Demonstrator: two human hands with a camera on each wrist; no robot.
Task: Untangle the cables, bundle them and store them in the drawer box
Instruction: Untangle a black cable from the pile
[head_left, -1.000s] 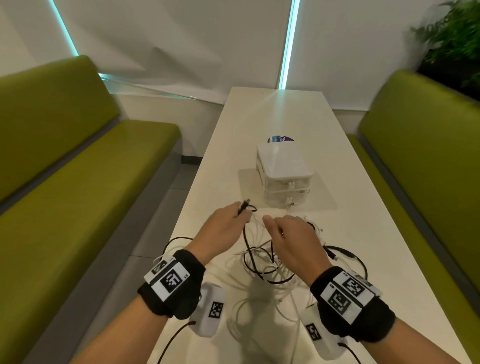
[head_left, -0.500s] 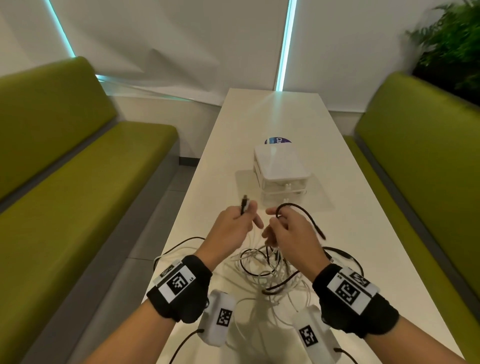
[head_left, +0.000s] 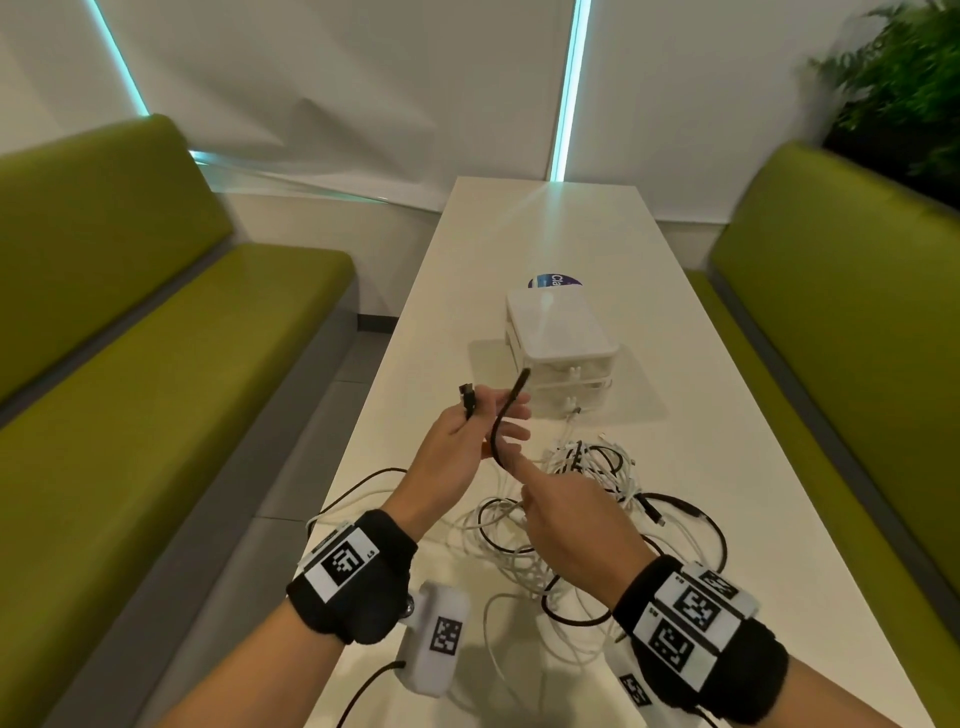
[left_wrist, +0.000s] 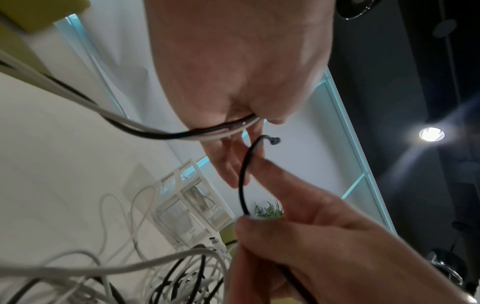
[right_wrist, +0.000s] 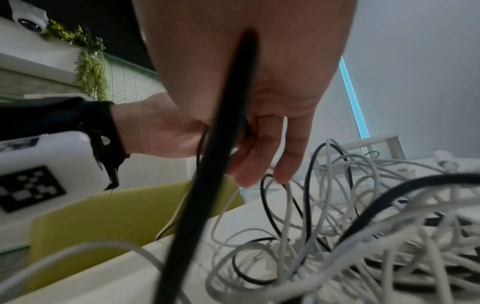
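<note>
A tangle of white and black cables (head_left: 597, 467) lies on the white table (head_left: 519, 234), in front of the white drawer box (head_left: 561, 338). My left hand (head_left: 488, 421) is raised above the table's left side and pinches a black cable just below its plug (head_left: 467, 400); the left wrist view shows black and white strands (left_wrist: 207, 131) running under its thumb. My right hand (head_left: 519, 478) pinches another stretch of black cable (head_left: 496, 441), whose free end (head_left: 524, 376) curves up beside the left fingers. In the right wrist view that black cable (right_wrist: 221, 144) crosses my palm.
Green benches (head_left: 156, 364) run along both sides of the narrow table, with the right bench (head_left: 831, 338) under a plant (head_left: 909, 93). A round blue sticker (head_left: 553, 282) shows behind the box. Loops of cable (head_left: 363, 478) hang over the table's left edge.
Both hands have lifted away from the tangle. The right hand has brought the black cable's free end up next to the left hand, which still holds the plug end.
</note>
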